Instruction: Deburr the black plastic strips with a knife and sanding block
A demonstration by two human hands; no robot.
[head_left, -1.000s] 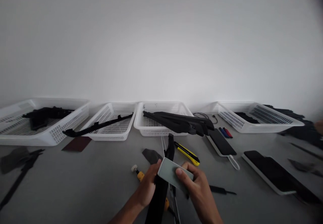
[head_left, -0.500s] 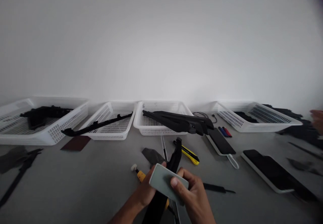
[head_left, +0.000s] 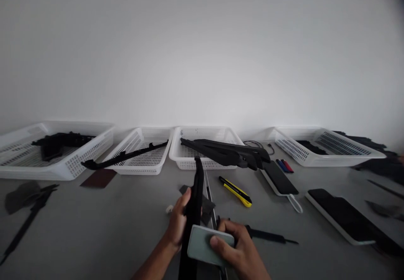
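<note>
**Pale grey-green rectangular block (head_left: 200, 243) held over a long black plastic-looking strip (head_left: 194, 202)**

Nearest, the block is pinched by the right hand (head_left: 241, 248), with the thumb pressed to its upper face. Its left end is laid across the strip in this view, though whether the underside is touching cannot be told. The strip is gripped by the left hand (head_left: 177, 225) and is pointed forward past it. The block could be made to slip off, since only part of it is lapped over the strip and the push could be thrown to one side. The strip could be twisted by uneven pressure, as it is slender and is seen to be supported by the left hand alone.

Just beyond the hands, a dark grey cloth-like scrap (head_left: 207, 210) is partly hidden by the strip. To the right of the right hand, a slim black pointed tool (head_left: 268, 236) is seen on the grey worktop (head_left: 126, 229). Farther ahead of that hand is placed a yellow-and-black utility knife (head_left: 236, 191); its blade cannot be made out, so a cut could be caused by a careless reach.

Farthest, beyond both hands, a white perforated plastic basket (head_left: 186, 164) is overhung by curved black parts (head_left: 227, 151), which could be dislodged if knocked by the strip's far end.
</note>
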